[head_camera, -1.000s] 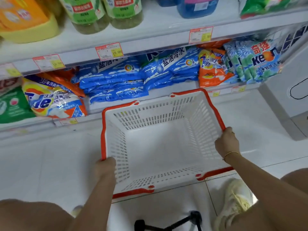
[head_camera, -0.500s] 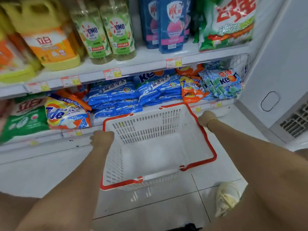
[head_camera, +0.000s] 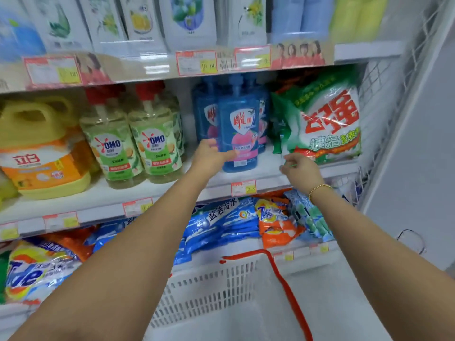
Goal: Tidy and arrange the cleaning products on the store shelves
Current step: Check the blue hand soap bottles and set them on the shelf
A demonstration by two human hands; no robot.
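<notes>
Blue bottle [head_camera: 240, 134] stands upright at the shelf [head_camera: 103, 194] front lip, more blue bottles tight behind it. Bare shelf strip just right of the bottle, then the green bag [head_camera: 327, 124], leaning, up against the wire side panel [head_camera: 384, 107]. Left of the bottle a narrow gap, then two OMO bottles [head_camera: 157, 143]; yellow jug [head_camera: 41, 148] further left. Upper shelf lip [head_camera: 147, 67] sits close above the bottle's pump.

Left hand [head_camera: 210, 156]: fingers laid flat on the bottle's lower front, thumb up at its left side, not closed round it. Right hand [head_camera: 301, 169]: just right of the bottle at the bag's lower corner, fingers loosely curled; can't tell if it pinches anything.

Bottle: translucent blue, pink-and-white label, pump top.

Below the bottle: lower shelf of stacked blue bags [head_camera: 221, 227], then a white basket [head_camera: 209, 291] with red rim on pale floor tiles. Picture is blurry.
</notes>
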